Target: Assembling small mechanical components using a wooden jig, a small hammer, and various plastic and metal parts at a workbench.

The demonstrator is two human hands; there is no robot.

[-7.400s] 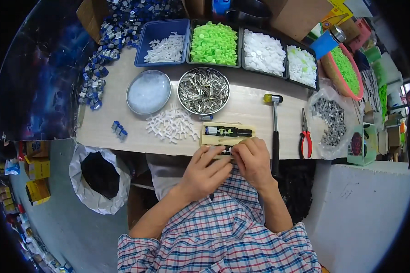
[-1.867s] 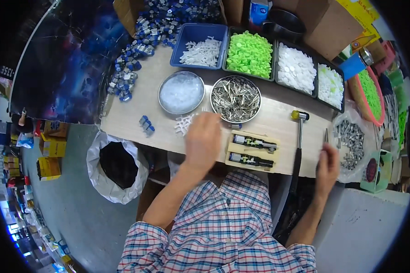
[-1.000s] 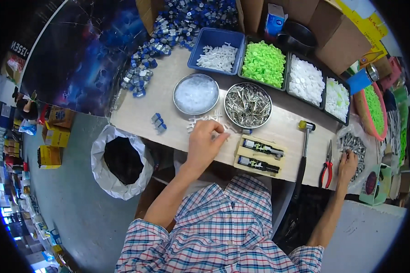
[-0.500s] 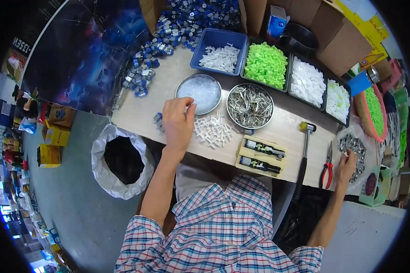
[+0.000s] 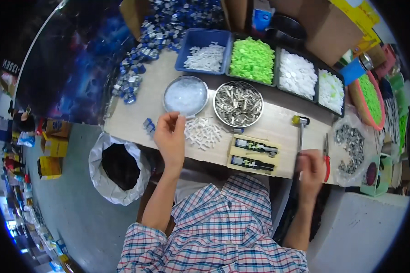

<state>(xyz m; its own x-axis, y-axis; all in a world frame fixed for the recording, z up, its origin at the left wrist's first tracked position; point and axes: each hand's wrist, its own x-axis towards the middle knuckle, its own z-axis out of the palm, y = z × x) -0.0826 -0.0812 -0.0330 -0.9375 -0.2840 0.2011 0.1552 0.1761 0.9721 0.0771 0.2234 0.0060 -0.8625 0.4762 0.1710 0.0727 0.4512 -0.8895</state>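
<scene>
Beside hammer [image 5: 300, 132], right hand [image 5: 310, 167], grip curled

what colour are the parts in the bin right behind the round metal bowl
Bright green parts, in the bin behind the metal bowl; the head view shows them clearly.

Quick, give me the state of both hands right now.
Left hand: fingertips pinched at the rim of the round dish of clear bits; what it holds cannot be told.
Right hand: closed around the hammer handle.
</scene>
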